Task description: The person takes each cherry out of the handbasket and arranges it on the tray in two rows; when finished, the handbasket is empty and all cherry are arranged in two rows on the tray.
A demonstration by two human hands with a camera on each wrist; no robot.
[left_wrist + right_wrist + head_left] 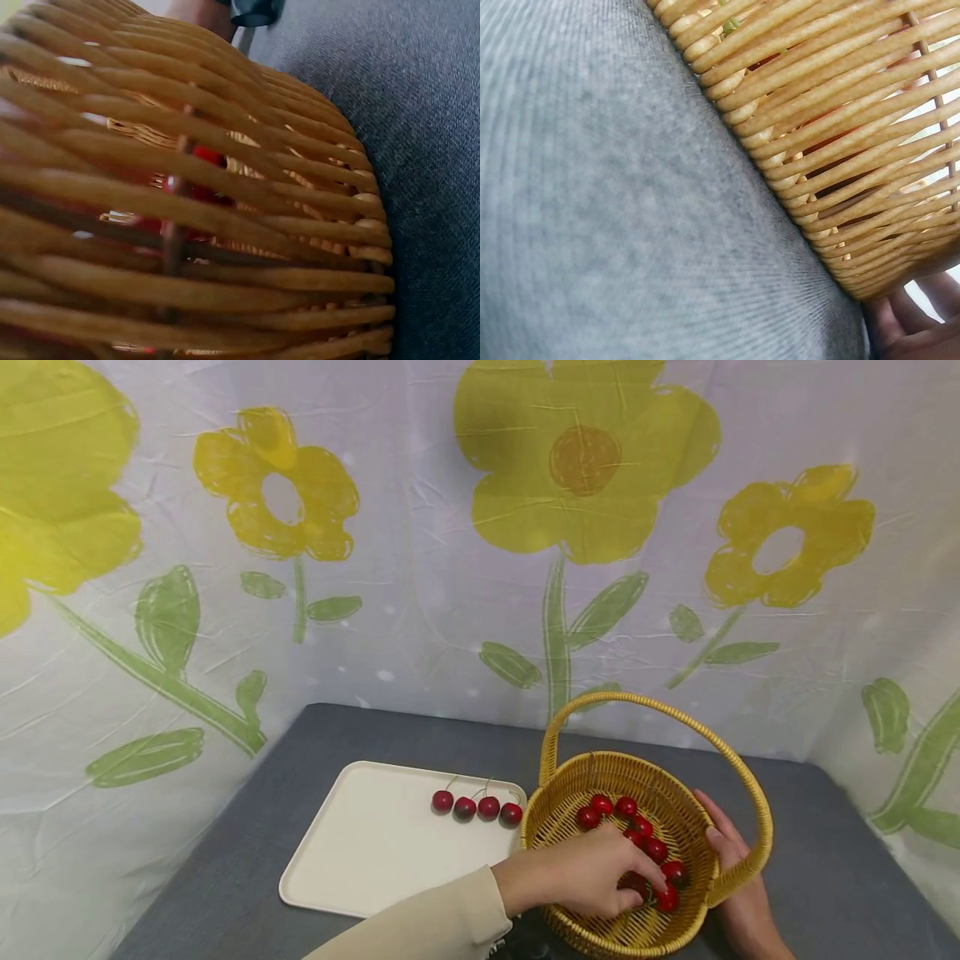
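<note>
A yellow wicker basket [660,777] with a tall handle holds several red cherries [655,849]. My left hand [600,872] reaches over its left rim and down among them. The index finger touches a red cherry [667,899], the thumb stands apart from it, and a dark cherry [636,883] shows between the two. At the basket's right side my right hand [744,914] holds the wall near the handle's foot. Woven basket wall [300,210] fills most of the left wrist view, with red glimpsed through the weave. Fingers of a hand [915,330] show below the basket in the right wrist view.
Left of the basket, close to its rim, lies a cream tray [375,843]. Several stemmed cherries [465,810] form a row along its back right edge. Both stand on a dark grey tabletop [247,860], with a flower-printed cloth [420,635] hanging behind.
</note>
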